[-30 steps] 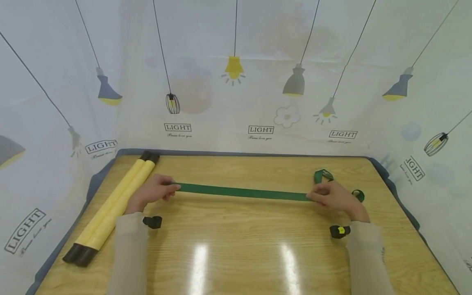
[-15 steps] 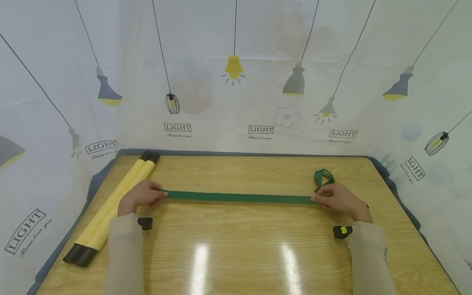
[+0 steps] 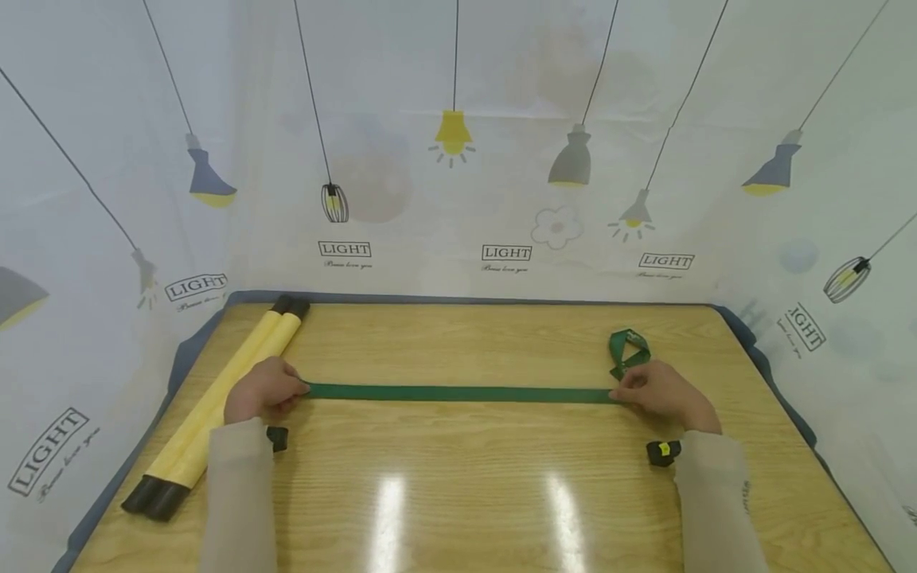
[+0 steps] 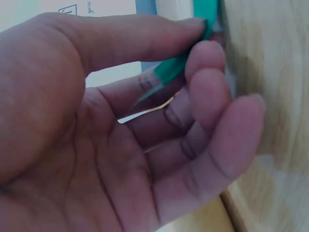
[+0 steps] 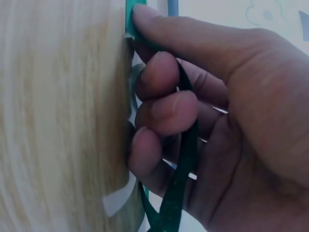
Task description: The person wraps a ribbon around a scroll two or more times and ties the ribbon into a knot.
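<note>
Head view: pale sleeves (image 3: 239, 493) reach in from the bottom, black devices (image 3: 663, 453) beside the wrists, over a wood-grain table (image 3: 473, 493), as the left hand (image 3: 265, 387) and right hand (image 3: 661, 394) each pinch a green ribbon (image 3: 458, 393), stretched straight across between them; whether it touches the surface cannot be told. Wrist views show it caught under the left thumb and, at the right, running on behind the curled fingers. Holding it well likely calls for both hands level with light, equal pull, so the strip neither sags nor twists, and a loose enough right palm for the trailing length to slide. The left hand partly covers two yellow rods (image 3: 215, 390) with black ends, leaving scant sideways room; more room lies to the right and toward the sleeves. Just beyond the right hand sits a loose loop (image 3: 618, 350) of green, short of the blue-grey border (image 3: 466, 299), where a lamp-printed backdrop (image 3: 430, 191) rises
</note>
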A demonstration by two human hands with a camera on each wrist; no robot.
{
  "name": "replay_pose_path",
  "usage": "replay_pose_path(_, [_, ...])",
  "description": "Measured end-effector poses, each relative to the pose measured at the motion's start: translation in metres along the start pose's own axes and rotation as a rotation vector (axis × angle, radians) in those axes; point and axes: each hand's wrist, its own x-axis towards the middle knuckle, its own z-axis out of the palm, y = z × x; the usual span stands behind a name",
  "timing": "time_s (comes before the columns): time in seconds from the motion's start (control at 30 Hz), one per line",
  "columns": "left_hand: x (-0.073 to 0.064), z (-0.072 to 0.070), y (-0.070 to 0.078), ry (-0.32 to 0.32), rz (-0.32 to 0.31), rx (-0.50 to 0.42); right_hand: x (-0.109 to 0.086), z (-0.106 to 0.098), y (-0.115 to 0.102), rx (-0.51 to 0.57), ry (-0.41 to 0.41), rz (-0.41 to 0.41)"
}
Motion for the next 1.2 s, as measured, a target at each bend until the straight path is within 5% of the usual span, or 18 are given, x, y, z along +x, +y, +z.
replay_pose_path(0.37, [-0.004, -0.003, 0.006, 0.099, -0.06, 0.106, -0.001, -0.001, -0.001, -0.019, -0.005, 0.025])
replay_pose_path(0.97, [-0.004, -0.026, -0.006, 0.461, 0.087, 0.154, 0.0, 0.002, -0.004, -0.017, -0.004, 0.075])
replay_pose_path(1.2, [-0.001, -0.031, -0.026, 0.406, 0.022, 0.201, -0.001, 0.001, -0.005, -0.034, 0.004, 0.069])
